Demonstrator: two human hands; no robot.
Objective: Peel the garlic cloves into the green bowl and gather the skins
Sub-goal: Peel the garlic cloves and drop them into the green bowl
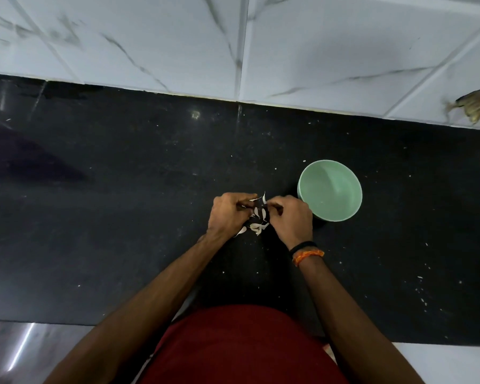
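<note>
My left hand (227, 213) and my right hand (291, 218) are close together over the black counter, fingers curled and fingertips nearly meeting. Between the fingertips they pinch a small white piece of garlic (258, 199); whether it is a clove or only skin I cannot tell. Several white garlic skins (257, 227) lie on the counter between and just below the hands. The green bowl (329, 190) stands upright right of my right hand, close to its knuckles; its inside looks bare.
The black stone counter (122, 217) runs left to right, dotted with tiny white flecks. A white marble-tiled wall (233, 45) rises behind it. A brown patch (473, 105) marks the wall at far right. The counter's front edge lies near my red shirt.
</note>
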